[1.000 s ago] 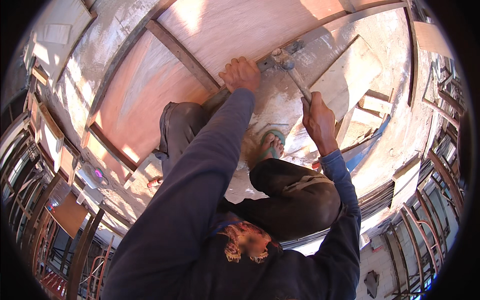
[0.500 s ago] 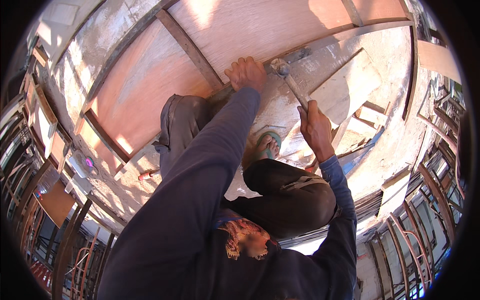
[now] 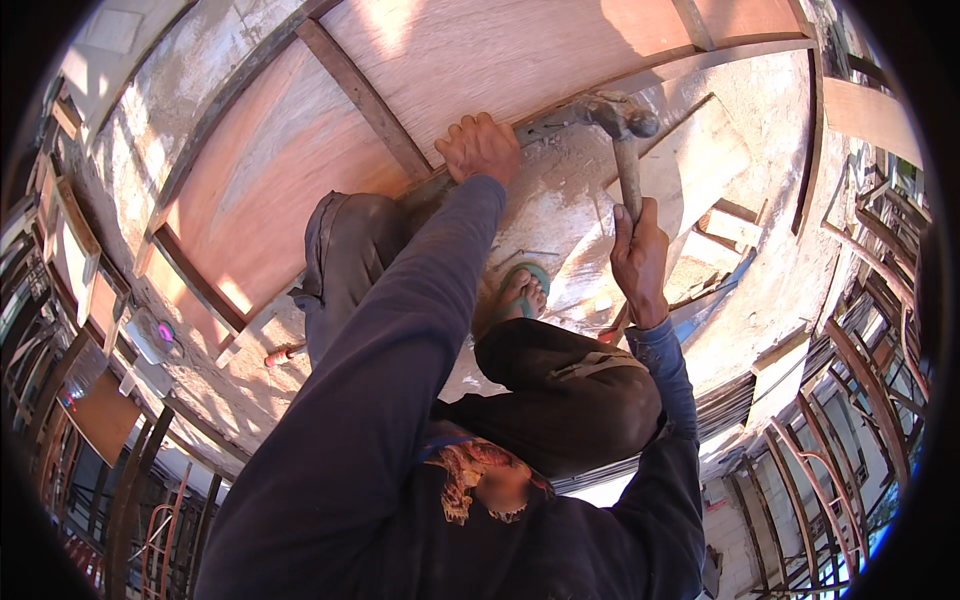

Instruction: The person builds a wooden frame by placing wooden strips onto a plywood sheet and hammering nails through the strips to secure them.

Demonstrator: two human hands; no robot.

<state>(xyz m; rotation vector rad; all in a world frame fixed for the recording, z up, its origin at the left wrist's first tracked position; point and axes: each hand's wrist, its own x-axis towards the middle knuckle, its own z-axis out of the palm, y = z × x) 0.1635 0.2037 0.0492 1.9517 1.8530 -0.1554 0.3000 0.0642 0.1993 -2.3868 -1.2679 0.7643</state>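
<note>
Plywood formwork (image 3: 300, 150), timber batten (image 3: 365, 95), hammer (image 3: 625, 150) in right hand (image 3: 640, 260), left hand (image 3: 482, 148) braced

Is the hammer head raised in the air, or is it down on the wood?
Down. The hammer, held in the right hand, has its head at the plywood edge, beside the left hand. Actual contact cannot be told.

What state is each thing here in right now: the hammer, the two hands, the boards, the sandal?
Hammer: gripped by its handle, head up by the board edge.
Right hand: fingers closed round the hammer handle.
Left hand: pressed on the plywood edge, holding nothing that shows.
Plywood sheet: lying flat, battens across it.
Sandal: worn on the foot, resting on the dusty concrete.
</note>
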